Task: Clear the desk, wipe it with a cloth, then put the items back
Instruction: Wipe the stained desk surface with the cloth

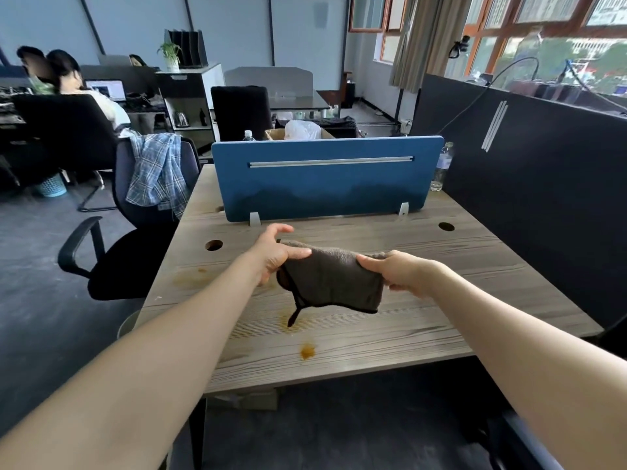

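Both forearms reach in from the near edge, and between them the cloth [334, 283] hangs just above the middle of the counter [441, 266]. Left hand [276, 254] pinches its left end between thumb and fingers; right hand [400, 273] has its fingers closed on the right end. Orange-brown stains [307, 351] lie below and nearer, with a paler smear at the left edge — these look like the wiping targets. To do it well, I would fold the cloth into a flat pad, press it down on the wet spots, and draw toward the near edge rather than spreading them. It is dark brown, plush and limp, doubled over — a thin black loop dangles from its lower left corner.
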Motion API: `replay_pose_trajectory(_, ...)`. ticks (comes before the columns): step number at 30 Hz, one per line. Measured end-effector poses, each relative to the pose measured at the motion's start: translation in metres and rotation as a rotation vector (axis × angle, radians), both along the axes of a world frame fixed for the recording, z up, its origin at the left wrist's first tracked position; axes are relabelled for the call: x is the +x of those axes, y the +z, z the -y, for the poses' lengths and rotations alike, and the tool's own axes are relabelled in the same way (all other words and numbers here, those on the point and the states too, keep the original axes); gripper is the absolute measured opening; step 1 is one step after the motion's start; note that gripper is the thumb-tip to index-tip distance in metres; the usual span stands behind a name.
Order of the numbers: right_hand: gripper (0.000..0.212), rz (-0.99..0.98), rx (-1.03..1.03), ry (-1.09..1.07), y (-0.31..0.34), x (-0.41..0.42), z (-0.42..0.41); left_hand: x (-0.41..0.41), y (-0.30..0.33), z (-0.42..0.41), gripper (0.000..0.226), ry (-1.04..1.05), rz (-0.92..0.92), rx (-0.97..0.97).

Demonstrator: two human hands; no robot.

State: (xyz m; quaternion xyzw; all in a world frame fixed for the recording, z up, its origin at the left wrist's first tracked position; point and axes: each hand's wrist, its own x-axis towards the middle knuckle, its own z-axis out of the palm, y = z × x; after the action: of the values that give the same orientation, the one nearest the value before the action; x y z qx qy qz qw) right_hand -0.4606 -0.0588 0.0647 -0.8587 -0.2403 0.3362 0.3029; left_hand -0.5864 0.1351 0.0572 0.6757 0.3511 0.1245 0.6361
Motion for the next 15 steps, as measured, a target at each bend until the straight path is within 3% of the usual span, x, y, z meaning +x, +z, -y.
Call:
replay_pose_trajectory(3, 0.065, 0.093, 0.211, -0.055, 0.004, -0.002, -0.004, -0.002, 0.010, -0.005, 0.045, -0.209, -0.132, 0.267)
replay_pose_trajectory(5, 0.049, 0.052, 0.389, -0.030, 0.008, -0.003, -0.006, -0.001, 0.016, -0.007, 0.035, -0.209, -0.150, 0.376)
replay_pose_trajectory(8, 0.027, 0.029, 0.476, -0.023, 0.012, -0.007, -0.007, -0.002, 0.020, -0.012, 0.012, -0.250, -0.191, 0.478)
replay_pose_trajectory(11, 0.013, 0.015, 0.556, -0.059, 0.010, -0.004, -0.010, -0.006, 0.014, -0.021, 0.023, -0.198, -0.358, 0.586)
replay_pose_trajectory(13, 0.015, 0.155, 0.491, -0.099, 0.012, -0.003, -0.015, -0.007, 0.009, -0.018, 0.030, -0.114, -0.347, 0.558)
replay_pose_trajectory(15, 0.012, 0.218, 0.473, -0.111, 0.013, -0.007, -0.024, -0.005, 0.003, -0.011, 0.024, -0.110, -0.246, 0.392)
